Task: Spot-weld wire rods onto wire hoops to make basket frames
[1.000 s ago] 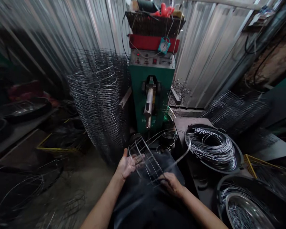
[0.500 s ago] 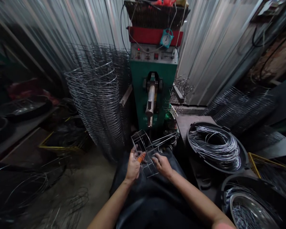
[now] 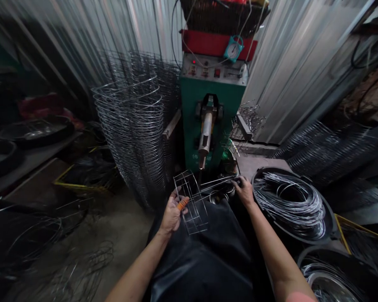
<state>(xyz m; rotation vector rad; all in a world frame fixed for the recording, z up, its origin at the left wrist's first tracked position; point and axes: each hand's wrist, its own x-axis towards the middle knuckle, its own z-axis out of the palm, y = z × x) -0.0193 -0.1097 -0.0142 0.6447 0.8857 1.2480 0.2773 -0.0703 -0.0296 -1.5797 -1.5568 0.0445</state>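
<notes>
A green spot-welding machine (image 3: 190, 105) stands beyond both hands' fingers, a tall stack of wire hoops (image 3: 145, 130) beyond and left of the left ones, a black basin (image 3: 331, 224) just right of the right ones. The wire frame (image 3: 193, 205), long axis running away from the body, lies immediately right of the nearer left hand (image 3: 173, 213), whose fingers pinch it; thin wires (image 3: 216, 182) reach rightward to the right hand (image 3: 245, 191), fingers narrowed, grip unclear.

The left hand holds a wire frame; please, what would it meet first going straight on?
Past its wire frame, the left hand would probably meet the metal arm of the green machine, though depth is unclear.
</notes>
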